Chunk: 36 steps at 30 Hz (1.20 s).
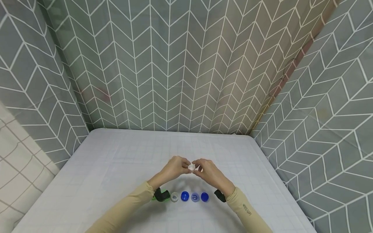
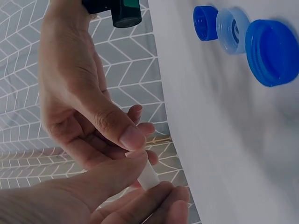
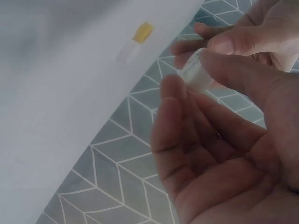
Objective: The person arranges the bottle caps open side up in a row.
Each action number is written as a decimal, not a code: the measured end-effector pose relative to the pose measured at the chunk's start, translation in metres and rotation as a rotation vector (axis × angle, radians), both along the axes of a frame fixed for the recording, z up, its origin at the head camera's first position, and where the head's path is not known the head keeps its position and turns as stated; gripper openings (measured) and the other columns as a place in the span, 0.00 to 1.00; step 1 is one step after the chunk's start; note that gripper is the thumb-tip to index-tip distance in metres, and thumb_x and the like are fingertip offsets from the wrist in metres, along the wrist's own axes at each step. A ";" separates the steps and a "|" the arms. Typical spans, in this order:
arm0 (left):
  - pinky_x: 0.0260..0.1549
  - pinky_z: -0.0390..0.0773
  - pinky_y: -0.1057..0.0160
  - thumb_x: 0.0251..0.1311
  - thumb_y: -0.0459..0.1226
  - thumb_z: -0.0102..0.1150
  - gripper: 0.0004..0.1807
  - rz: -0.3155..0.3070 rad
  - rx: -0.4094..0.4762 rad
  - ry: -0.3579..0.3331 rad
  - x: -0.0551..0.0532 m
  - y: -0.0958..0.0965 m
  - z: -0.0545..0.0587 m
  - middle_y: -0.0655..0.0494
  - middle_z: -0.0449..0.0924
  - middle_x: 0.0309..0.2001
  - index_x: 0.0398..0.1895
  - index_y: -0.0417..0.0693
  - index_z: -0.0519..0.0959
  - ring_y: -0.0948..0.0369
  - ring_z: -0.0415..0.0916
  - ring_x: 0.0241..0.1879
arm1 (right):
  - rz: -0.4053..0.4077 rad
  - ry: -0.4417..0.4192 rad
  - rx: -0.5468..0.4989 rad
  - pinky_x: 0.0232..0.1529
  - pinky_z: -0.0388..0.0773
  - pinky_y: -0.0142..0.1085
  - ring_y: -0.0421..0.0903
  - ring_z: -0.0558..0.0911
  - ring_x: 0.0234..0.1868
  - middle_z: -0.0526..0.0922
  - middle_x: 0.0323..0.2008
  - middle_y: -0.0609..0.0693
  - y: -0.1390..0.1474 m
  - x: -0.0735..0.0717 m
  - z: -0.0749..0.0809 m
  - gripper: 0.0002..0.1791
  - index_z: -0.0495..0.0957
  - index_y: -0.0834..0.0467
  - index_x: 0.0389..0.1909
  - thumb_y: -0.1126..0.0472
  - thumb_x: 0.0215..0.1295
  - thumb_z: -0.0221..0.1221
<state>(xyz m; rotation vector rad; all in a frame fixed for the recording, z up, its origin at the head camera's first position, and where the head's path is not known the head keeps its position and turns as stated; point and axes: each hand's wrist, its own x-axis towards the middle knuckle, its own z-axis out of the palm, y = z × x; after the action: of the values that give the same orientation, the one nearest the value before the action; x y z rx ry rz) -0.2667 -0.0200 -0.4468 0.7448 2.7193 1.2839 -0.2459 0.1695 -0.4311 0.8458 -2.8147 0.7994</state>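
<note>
In the head view both hands meet above the white table, around a small white bottle cap (image 1: pixel 191 167). My left hand (image 1: pixel 175 167) pinches the cap from the left with thumb and fingers. From the other side my right hand (image 1: pixel 207 171) pinches it too. The right wrist view shows the cap (image 3: pixel 198 73) tilted between the right thumb and index finger, with the left hand (image 3: pixel 247 42) close behind. In the left wrist view the fingertips cover part of the cap (image 2: pixel 149 178).
Nearer the body, a row on the table (image 1: pixel 122 145) holds a whitish cap (image 1: pixel 174 196), a blue cap (image 1: pixel 185 196), a translucent blue cap (image 1: pixel 195 197) and a darker blue cap (image 1: pixel 205 197). A blurred yellow-and-whitish thing (image 3: pixel 143 32) appears in the right wrist view. Patterned curtains (image 1: pixel 175 64) surround the table.
</note>
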 end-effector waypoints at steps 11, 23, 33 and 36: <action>0.30 0.81 0.68 0.49 0.35 0.72 0.15 0.000 -0.039 -0.008 0.010 0.020 -0.001 0.47 0.86 0.36 0.40 0.38 0.82 0.58 0.84 0.34 | 0.012 -0.048 0.065 0.32 0.76 0.30 0.44 0.81 0.33 0.85 0.39 0.50 0.012 0.006 0.007 0.13 0.82 0.60 0.44 0.64 0.57 0.65; 0.35 0.73 0.65 0.49 0.44 0.72 0.17 0.008 -0.235 0.185 0.024 0.051 -0.008 0.59 0.84 0.27 0.39 0.47 0.82 0.68 0.75 0.25 | 0.039 -0.115 0.164 0.36 0.75 0.34 0.48 0.80 0.38 0.84 0.39 0.51 0.037 0.015 0.017 0.14 0.81 0.62 0.42 0.67 0.54 0.67; 0.35 0.65 0.64 0.47 0.46 0.73 0.16 0.026 -0.297 0.246 0.041 0.076 -0.022 0.62 0.81 0.29 0.36 0.50 0.81 0.66 0.70 0.29 | 0.056 -0.189 0.233 0.34 0.73 0.34 0.45 0.77 0.33 0.81 0.33 0.50 0.053 0.024 0.018 0.14 0.79 0.62 0.39 0.68 0.50 0.69; 0.37 0.65 0.62 0.46 0.47 0.73 0.16 0.026 -0.316 0.243 0.044 0.081 -0.028 0.62 0.79 0.31 0.35 0.51 0.79 0.64 0.71 0.32 | 0.067 -0.226 0.244 0.33 0.72 0.33 0.44 0.76 0.33 0.80 0.32 0.49 0.057 0.026 0.015 0.15 0.78 0.61 0.38 0.68 0.49 0.69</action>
<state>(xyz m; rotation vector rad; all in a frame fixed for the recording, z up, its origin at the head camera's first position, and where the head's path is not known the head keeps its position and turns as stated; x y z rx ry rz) -0.2229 0.0614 -0.4751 0.8805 3.0261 0.7791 -0.2198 0.2265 -0.4158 0.9421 -3.1476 0.6022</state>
